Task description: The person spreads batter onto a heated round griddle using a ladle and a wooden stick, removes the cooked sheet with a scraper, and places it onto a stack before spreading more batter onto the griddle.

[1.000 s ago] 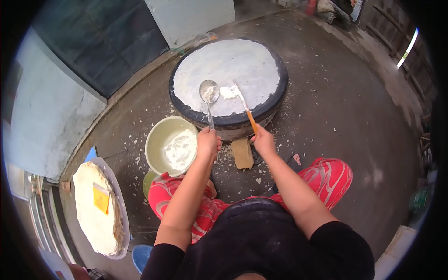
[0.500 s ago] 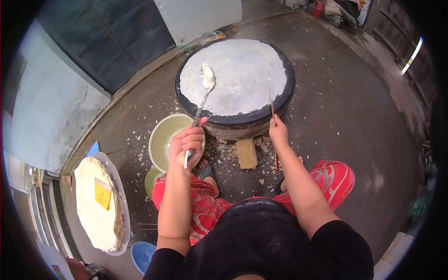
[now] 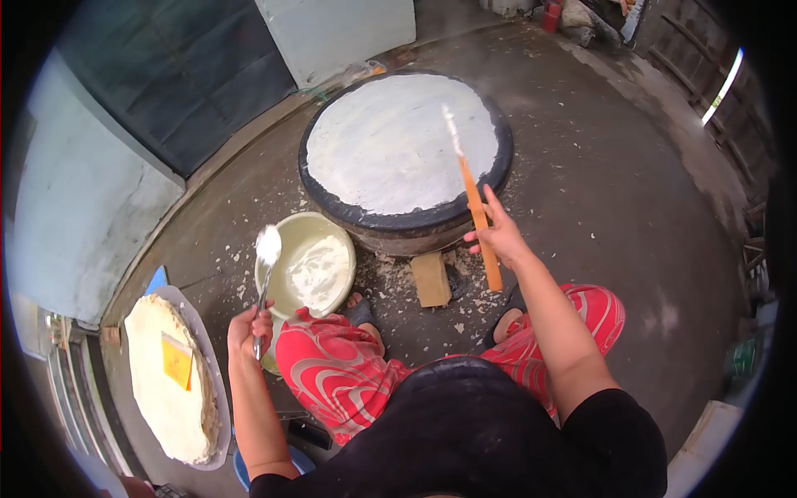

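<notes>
My left hand (image 3: 250, 332) grips the handle of a metal spoon (image 3: 264, 282), whose bowl is coated with white batter. The spoon head is at the left rim of a pale basin (image 3: 352, 274) with white batter (image 3: 318, 274) inside. My right hand (image 3: 501, 236) holds a flat wooden spatula (image 3: 479, 216), some of its fingers stretched out. White batter coats the spatula's far tip, above the right part of a big round griddle (image 3: 502, 170). A thin white layer of batter (image 3: 398, 145) covers most of the griddle.
At left lies a stack of pale flatbreads (image 3: 166, 390) with a yellow scraper (image 3: 177, 362) on top. A tan block (image 3: 431, 280) sits before the griddle. A blue basin (image 3: 300, 459) is partly hidden by my left arm. White flakes litter the floor.
My left hand has moved left and down with the spoon, from over the griddle to the basin's left side. My right hand's spatula has turned, showing its broad face, and its tip has shifted up-left.
</notes>
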The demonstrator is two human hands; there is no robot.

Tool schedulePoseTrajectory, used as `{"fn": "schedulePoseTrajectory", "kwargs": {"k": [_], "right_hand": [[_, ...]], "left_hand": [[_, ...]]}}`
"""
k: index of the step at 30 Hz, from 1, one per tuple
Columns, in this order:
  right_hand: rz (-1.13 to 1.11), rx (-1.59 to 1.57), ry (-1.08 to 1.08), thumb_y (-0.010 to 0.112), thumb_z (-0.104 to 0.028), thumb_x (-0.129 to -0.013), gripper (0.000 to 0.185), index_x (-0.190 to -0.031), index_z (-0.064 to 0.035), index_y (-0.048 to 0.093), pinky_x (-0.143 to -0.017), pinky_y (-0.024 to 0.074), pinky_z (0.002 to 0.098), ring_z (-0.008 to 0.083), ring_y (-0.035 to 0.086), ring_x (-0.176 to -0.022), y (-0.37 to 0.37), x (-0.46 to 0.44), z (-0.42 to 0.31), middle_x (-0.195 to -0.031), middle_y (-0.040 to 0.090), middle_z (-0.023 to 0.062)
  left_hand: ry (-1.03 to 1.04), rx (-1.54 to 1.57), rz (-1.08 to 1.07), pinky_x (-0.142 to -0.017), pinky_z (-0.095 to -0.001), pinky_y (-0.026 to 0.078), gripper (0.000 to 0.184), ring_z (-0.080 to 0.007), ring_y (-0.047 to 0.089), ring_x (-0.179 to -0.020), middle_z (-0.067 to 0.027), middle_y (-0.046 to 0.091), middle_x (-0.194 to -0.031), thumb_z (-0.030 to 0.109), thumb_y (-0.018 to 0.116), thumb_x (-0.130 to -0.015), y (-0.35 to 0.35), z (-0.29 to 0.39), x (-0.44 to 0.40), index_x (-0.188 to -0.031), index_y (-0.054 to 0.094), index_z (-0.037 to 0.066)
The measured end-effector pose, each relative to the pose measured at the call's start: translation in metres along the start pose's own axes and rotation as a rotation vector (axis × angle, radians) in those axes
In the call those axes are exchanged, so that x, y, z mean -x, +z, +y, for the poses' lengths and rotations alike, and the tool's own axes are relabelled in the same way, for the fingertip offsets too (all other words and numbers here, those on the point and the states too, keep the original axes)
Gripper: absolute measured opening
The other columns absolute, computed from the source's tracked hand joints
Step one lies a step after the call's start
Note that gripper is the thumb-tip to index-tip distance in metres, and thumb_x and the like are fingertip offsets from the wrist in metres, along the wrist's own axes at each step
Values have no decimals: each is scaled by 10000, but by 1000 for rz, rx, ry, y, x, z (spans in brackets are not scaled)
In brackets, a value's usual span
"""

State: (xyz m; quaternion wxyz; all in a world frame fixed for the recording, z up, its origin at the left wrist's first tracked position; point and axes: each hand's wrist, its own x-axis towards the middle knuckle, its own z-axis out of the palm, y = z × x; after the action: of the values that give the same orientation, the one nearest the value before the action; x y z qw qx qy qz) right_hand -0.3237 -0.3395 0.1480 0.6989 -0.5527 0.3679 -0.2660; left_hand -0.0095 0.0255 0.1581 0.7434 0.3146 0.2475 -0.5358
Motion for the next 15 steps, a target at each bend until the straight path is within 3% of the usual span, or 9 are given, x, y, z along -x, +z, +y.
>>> {"fn": "schedulePoseTrajectory", "kwargs": {"k": [1,4,9,12,15], "right_hand": [[7,2,-4,398,133,-766,713,-1387,-153,192,-487,477,234,140,560,-662,-9,-7,5,-1208,462,90],[154,-28,60,372,87,-785,615,-1362,-87,248,-376,359,219,89,415,-473,-32,-27,17,-1091,497,65],[202,-8,137,371,97,-746,618,-1336,-74,292,-379,355,210,85,416,-478,-47,-60,16,-1030,502,56],[207,76,154,360,55,-801,572,-1345,-108,291,-362,366,218,80,424,-464,-50,-78,19,-1007,518,58],[300,153,189,357,-4,-839,533,-1353,-122,281,-370,374,220,81,420,-460,-51,-92,18,-912,545,68]], "left_hand": [[-2,26,68,-379,-206,325,320,-92,376,-480,-64,446,-703,161,345,-912,-14,2,-4,-1115,416,-76],[-35,133,144,-379,-207,336,309,-96,374,-470,-75,456,-705,162,340,-912,-49,5,-16,-1075,417,-89],[-101,270,82,-369,-209,339,271,-104,369,-455,-87,455,-700,126,324,-904,-78,-4,-29,-1008,400,-112],[-106,290,102,-364,-203,330,186,-92,352,-436,-80,437,-655,105,337,-887,-91,-4,-40,-838,403,-61],[-123,258,131,-365,-197,324,174,-88,344,-429,-61,421,-619,106,350,-882,-103,-3,-49,-786,398,-30]]}}
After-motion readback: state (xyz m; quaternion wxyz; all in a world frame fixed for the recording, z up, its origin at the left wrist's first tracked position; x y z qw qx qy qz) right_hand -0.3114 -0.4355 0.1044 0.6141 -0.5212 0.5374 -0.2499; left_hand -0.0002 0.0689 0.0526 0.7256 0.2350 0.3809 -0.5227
